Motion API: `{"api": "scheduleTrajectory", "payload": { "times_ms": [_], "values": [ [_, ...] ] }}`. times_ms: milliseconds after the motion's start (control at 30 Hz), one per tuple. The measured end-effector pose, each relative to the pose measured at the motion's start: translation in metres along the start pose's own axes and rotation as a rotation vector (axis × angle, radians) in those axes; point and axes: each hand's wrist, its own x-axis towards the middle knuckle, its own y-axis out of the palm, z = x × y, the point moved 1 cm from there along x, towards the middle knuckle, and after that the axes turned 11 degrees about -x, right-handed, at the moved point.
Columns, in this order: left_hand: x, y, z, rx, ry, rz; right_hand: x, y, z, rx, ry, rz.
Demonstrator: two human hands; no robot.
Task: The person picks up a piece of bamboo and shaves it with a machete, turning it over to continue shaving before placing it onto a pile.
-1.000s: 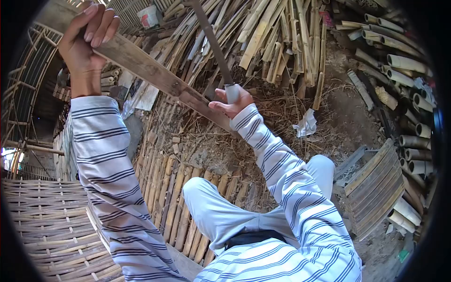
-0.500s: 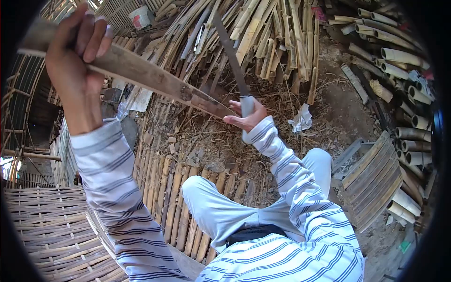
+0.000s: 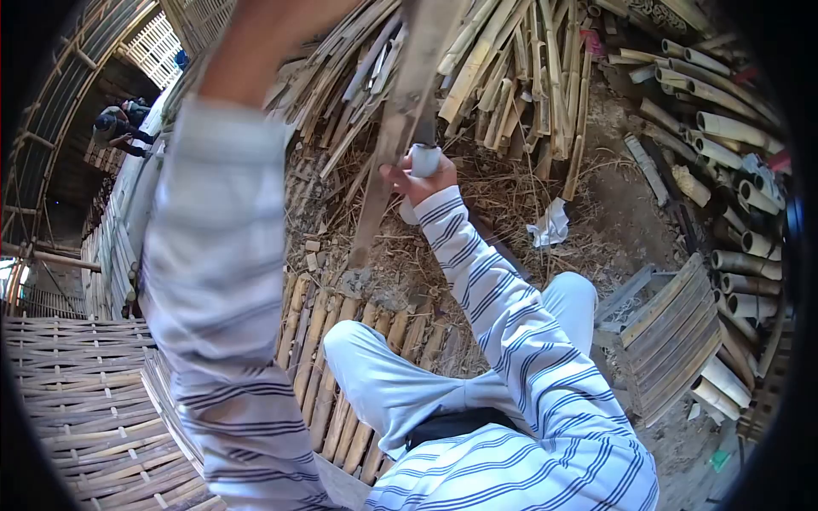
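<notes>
My right hand is closed round the white handle of a long-bladed knife. Its dark blade points away from me, partly hidden behind a long flat bamboo strip. The strip slants from the top edge down towards the floor, and my right fingertips lie against it. My left hand is raised at the top edge, blurred, with its fingers outside the picture; whether it holds the strip is not visible.
Split bamboo lengths are piled ahead, over shavings. Cut bamboo tubes are stacked at right beside a slatted bamboo stool. A woven bamboo panel lies at lower left. Another person is far off at upper left.
My left hand has moved up and right, its fingers leaving the picture. The strip has swung from slanting across to steeply upright. My right hand has shifted left with the knife.
</notes>
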Motion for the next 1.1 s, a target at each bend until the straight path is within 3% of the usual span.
{"api": "scheduleTrajectory", "payload": {
  "times_ms": [100, 133, 200, 233, 267, 367, 433, 500, 533, 633, 733, 833, 867, 967, 1000, 1033, 1100],
  "values": [
    [-0.109, -0.012, -0.006, 0.213, 0.319, -0.055, 0.002, -0.002, 0.024, 0.333, 0.156, -0.049],
    [-0.165, -0.003, 0.004, -0.259, 0.071, -0.043, -0.001, -0.006, 0.038, 0.270, 0.140, -0.085],
    [-0.271, -0.003, 0.009, -0.355, -0.674, 0.151, -0.005, -0.009, 0.048, 0.287, 0.162, -0.127],
    [-0.330, 0.006, 0.027, -0.489, -0.976, 0.061, -0.005, -0.010, 0.050, 0.296, 0.169, -0.151],
    [-0.360, 0.013, 0.034, -0.558, -1.026, -0.046, -0.007, -0.009, 0.045, 0.311, 0.137, -0.170],
    [-0.409, 0.007, 0.091, -0.935, -0.914, -0.877, -0.027, -0.001, 0.037, 0.305, 0.184, -0.200],
    [-0.406, -0.017, 0.110, -1.158, -0.435, -0.893, -0.047, 0.016, 0.045, 0.387, 0.315, -0.222],
    [-0.373, -0.031, 0.089, -1.215, -0.291, -1.102, -0.063, 0.028, 0.050, 0.470, 0.397, -0.190],
    [-0.365, -0.041, 0.085, -1.251, -0.244, -1.204, -0.069, 0.038, 0.051, 0.533, 0.324, -0.210],
    [-0.338, -0.077, 0.064, -1.077, -0.067, -1.057, -0.082, 0.052, 0.049, 0.466, 0.418, -0.085],
    [-0.307, -0.103, 0.032, -0.468, -0.146, -1.200, -0.103, 0.074, 0.058, 0.571, 0.525, -0.079],
    [-0.299, -0.152, 0.012, -0.869, 0.039, -0.895, -0.124, 0.072, 0.060, 0.782, 0.676, 0.028],
    [-0.285, -0.149, -0.005, -0.823, 0.019, -0.949, -0.134, 0.068, 0.058, 0.876, 0.731, 0.081],
    [-0.230, -0.131, -0.045, -0.684, -0.051, -1.050, -0.166, 0.028, -0.006, 0.522, 0.988, 0.175],
    [-0.220, -0.130, -0.047, -0.634, -0.084, -1.050, -0.175, 0.005, -0.005, 0.431, 0.956, 0.120],
    [-0.211, -0.126, -0.048, -0.583, -0.119, -1.051, -0.185, -0.014, -0.037, 0.202, 0.859, 0.216],
    [-0.196, -0.114, -0.043, -0.579, -0.137, -1.045, -0.191, -0.056, -0.042, -0.184, 0.918, 0.350]
  ]
}}
